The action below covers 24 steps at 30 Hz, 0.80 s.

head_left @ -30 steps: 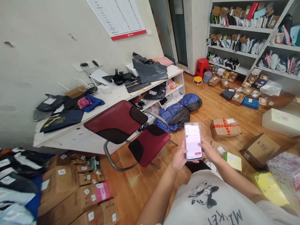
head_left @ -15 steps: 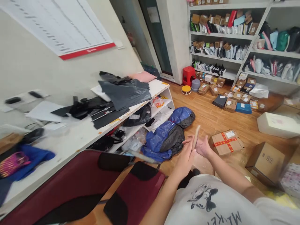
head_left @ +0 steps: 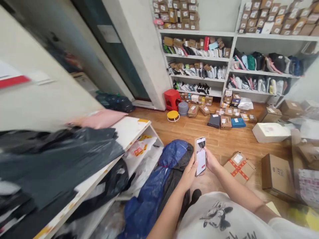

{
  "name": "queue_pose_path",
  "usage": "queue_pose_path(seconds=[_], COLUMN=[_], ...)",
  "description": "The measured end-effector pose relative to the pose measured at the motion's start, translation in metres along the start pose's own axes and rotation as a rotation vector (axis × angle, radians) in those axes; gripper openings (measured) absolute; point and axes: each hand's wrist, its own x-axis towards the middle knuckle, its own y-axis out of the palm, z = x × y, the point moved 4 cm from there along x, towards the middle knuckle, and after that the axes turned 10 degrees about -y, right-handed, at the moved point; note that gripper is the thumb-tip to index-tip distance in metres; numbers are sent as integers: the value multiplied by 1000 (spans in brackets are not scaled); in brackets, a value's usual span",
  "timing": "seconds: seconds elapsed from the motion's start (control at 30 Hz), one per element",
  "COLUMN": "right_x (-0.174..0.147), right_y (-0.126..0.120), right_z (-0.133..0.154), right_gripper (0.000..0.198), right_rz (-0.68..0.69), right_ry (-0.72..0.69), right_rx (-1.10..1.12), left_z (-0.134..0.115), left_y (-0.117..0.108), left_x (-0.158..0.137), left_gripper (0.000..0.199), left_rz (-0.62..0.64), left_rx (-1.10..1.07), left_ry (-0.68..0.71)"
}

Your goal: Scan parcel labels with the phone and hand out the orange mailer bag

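My left hand (head_left: pixel 189 173) is closed around the lower left side of a smartphone (head_left: pixel 200 157) in a light case. The lit screen faces me, with a picture at the top and a small red button near the bottom. To the right of the phone is my right hand (head_left: pixel 211 161). One of its fingers stretches to the screen's right edge, and the hand does not appear to grip the phone; its other fingers are hard to make out. Below and left of my hands lies a blue and black sack (head_left: pixel 159 179) on the floor.
A white counter (head_left: pixel 131 131) with dark plastic bags runs along the left. Parcels, including a taped carton (head_left: pixel 239 167) and a brown box (head_left: pixel 277 177), sit on the floor to the right. Shelves (head_left: pixel 199 57) full of packages, a red stool (head_left: pixel 172 99) and a yellow stool (head_left: pixel 173 115) stand ahead.
My view has swung right, and the chair has left the picture. The phone, edge-on before, now shows its screen to me. My right hand has moved so that a finger reaches the screen's edge.
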Motion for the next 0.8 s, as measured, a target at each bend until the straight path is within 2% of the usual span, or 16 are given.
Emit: queue_pose_path(seconds=[0.13, 0.23, 0.37, 0.5, 0.57, 0.63, 0.8], right_x=[41, 62, 90, 129, 156, 185, 249], right_y=[3, -10, -59, -127, -162, -196, -273], right_z=[9, 23, 48, 79, 100, 124, 202], right_gripper=[62, 71, 78, 77, 80, 84, 96], right_rz=[-91, -120, -204, -274, -294, -311, -408], right_ry=[-35, -81, -144, -212, -250, -291, -427], right_rx=[48, 94, 124, 140, 151, 167, 191], left_z=[-16, -17, -12, -16, -29, -52, -128], left_y=[-19, -17, 11, 64, 96, 131, 226], left_x=[55, 102, 174, 262, 308, 350, 431], left_gripper=[84, 83, 82, 80, 80, 74, 52], left_rz=[55, 117, 243, 425, 505, 601, 825], left_rx=[-77, -139, -143, -71, 24, 214, 800], left_ry=[-156, -292, -438, -507, -471, -374, 136])
